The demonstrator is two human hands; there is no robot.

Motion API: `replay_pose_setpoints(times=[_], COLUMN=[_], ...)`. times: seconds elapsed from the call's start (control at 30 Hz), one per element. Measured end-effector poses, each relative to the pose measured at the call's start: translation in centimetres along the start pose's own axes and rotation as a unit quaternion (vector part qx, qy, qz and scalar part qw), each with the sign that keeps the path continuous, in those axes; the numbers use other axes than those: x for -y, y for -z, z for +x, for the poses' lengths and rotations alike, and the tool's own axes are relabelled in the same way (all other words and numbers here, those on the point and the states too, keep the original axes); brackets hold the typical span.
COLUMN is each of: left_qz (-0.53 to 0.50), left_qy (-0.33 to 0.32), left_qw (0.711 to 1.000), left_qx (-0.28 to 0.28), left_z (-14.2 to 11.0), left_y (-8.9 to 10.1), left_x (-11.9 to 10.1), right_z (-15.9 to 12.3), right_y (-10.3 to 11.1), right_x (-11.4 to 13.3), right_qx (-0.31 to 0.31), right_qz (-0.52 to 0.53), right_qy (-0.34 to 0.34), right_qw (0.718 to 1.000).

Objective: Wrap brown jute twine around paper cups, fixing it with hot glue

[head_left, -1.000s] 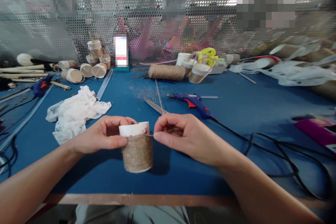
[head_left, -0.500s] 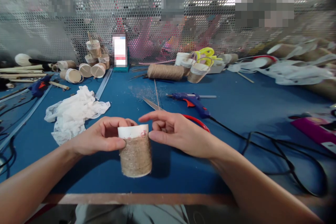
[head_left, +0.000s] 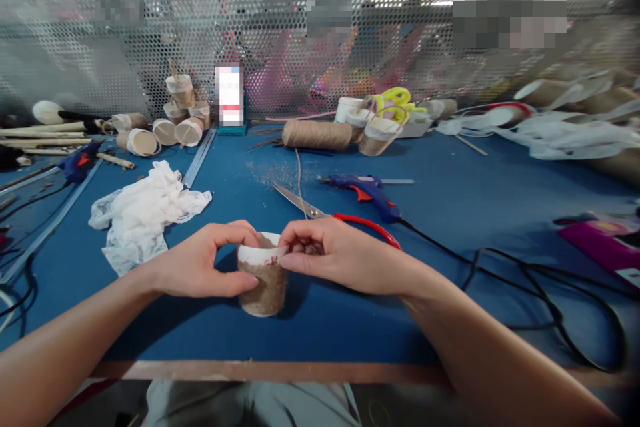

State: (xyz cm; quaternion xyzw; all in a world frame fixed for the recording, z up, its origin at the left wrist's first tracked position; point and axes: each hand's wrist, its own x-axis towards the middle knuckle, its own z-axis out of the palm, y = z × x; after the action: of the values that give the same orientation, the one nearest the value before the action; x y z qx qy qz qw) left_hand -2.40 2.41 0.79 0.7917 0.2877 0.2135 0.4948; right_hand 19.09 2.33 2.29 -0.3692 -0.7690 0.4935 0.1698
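A white cup (head_left: pixel 263 290) wrapped in brown twine stands upright near the front of the table, its white rim showing some red marks. My left hand (head_left: pixel 213 257) grips its left side, fingers inside the rim and thumb on the wrapping. At the right of the rim, my right hand (head_left: pixel 325 253) is closed, its thumb against the outside and its fingertips over the edge. A strand of twine (head_left: pixel 300 180) runs from the twine roll (head_left: pixel 317 135) toward my right hand and vanishes behind it. Beyond that hand lie scissors (head_left: pixel 345 219) with red handles.
A blue glue gun (head_left: pixel 365 190) lies right of centre, its black cord (head_left: pixel 530 293) looping right. White lace fabric (head_left: pixel 145 210) is bunched at left. Several wrapped cups (head_left: pixel 190 132) stand at the back near a phone (head_left: pixel 229 95). Another glue gun (head_left: pixel 80 163) lies far left.
The cup has moved slightly away from me and to the right, its opening now more visible. My right hand's fingers have closed at the rim. More of the scissors shows.
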Motion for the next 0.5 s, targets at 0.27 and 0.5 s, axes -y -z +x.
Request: replay_pose_setpoints(times=[0.27, 0.5], left_qz=[0.132, 0.182], left_qy=[0.001, 0.004], left_qw=[0.991, 0.981], left_qx=[-0.039, -0.061], left_z=[0.3, 0.3], left_y=[-0.7, -0.9], left_x=[-1.4, -1.7], right_z=[-0.1, 0.2], right_y=[-0.5, -1.0], right_x=[0.7, 1.1], right_qx=[-0.031, -0.06], right_qz=[-0.076, -0.113], right_qy=[0.028, 0.052], right_qw=[0.996, 0.99])
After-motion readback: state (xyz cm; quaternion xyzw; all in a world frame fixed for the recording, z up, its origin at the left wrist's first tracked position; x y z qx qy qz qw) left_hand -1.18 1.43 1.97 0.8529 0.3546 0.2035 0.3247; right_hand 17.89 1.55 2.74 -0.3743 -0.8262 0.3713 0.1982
